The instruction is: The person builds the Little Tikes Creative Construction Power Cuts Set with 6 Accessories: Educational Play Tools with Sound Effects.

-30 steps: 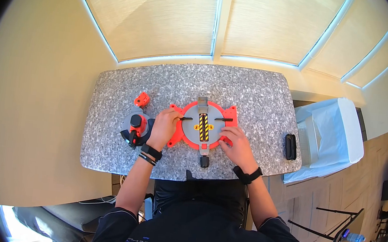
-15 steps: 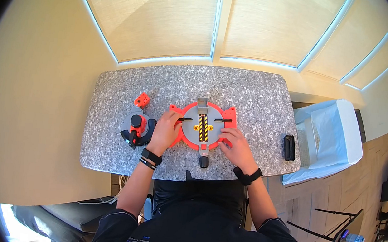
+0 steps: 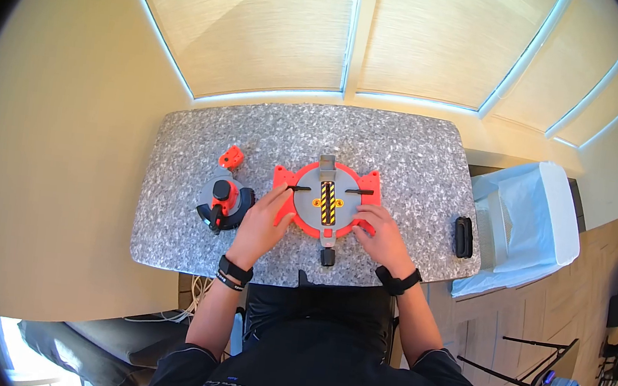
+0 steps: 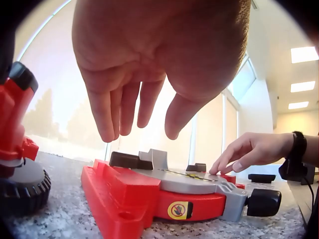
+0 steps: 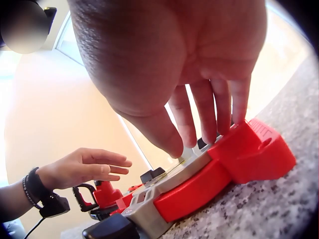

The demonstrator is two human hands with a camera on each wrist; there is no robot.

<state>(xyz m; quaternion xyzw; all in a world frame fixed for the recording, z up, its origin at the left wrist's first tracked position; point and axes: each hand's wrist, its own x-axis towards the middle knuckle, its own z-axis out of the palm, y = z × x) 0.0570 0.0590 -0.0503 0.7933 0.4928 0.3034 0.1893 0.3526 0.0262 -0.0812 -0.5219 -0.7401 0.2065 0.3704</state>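
Observation:
A toy saw base with a red frame [image 3: 285, 177] and a round grey plate [image 3: 307, 212] lies on the table, a yellow-and-black striped strip [image 3: 328, 203] along its middle and a black knob [image 3: 327, 257] at its near end. Over the base's left side, my left hand [image 3: 259, 225] has its fingers extended; in the left wrist view this hand [image 4: 154, 64] hovers above the red part [image 4: 119, 194], holding nothing. My right hand [image 3: 383, 241] rests its fingertips on the right side, and the right wrist view shows its straight fingers [image 5: 204, 107] at the red edge [image 5: 234, 149].
Left of the base stands a red and grey toy saw part [image 3: 224, 192], with a small red piece [image 3: 231, 157] behind it. A black oblong object [image 3: 463, 237] lies near the table's right edge. Beyond that edge is a bin with a white liner [image 3: 558, 214].
My left hand has come off the black clip at the base's left side and moved slightly toward me, its fingers now more spread. My right hand stays at the right side.

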